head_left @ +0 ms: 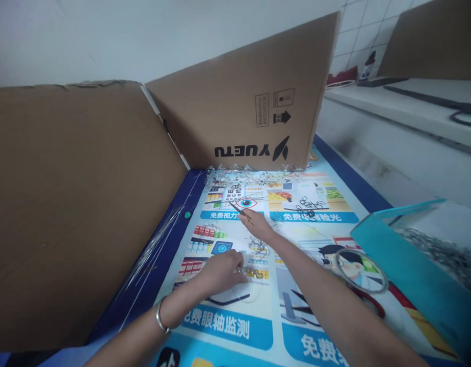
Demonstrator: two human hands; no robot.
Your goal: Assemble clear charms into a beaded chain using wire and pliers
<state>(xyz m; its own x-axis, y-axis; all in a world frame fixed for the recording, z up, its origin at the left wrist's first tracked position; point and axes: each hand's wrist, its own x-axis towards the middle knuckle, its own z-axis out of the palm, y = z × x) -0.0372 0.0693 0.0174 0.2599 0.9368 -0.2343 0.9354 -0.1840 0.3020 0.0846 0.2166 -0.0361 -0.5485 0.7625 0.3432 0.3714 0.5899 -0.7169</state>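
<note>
My left hand (222, 272), with a silver bangle (161, 317) at its wrist, is closed, thumb and fingers pinching a small string of shiny links (253, 272). Just beyond it, my right hand (257, 225) is closed around a slim, dark, pointed tool (237, 208), its tip aimed away to the left. Whether this is tweezers or an awl I cannot tell. Between the hands lies a small tangle of thin wire pieces (260, 247). Farther back, many clear and silvery little pieces (251, 176) are heaped along the cardboard. Several dark rings (310, 205) lie to the right.
Cardboard panels (235, 102) (67, 204) wall the back and left of the printed mat (258, 326). Thin straight wires (155, 244) and a green lump (187, 215) lie left. At right are a clear ring (362, 270), red-handled scissors (373, 302) and a teal box (407, 270) of metal pieces.
</note>
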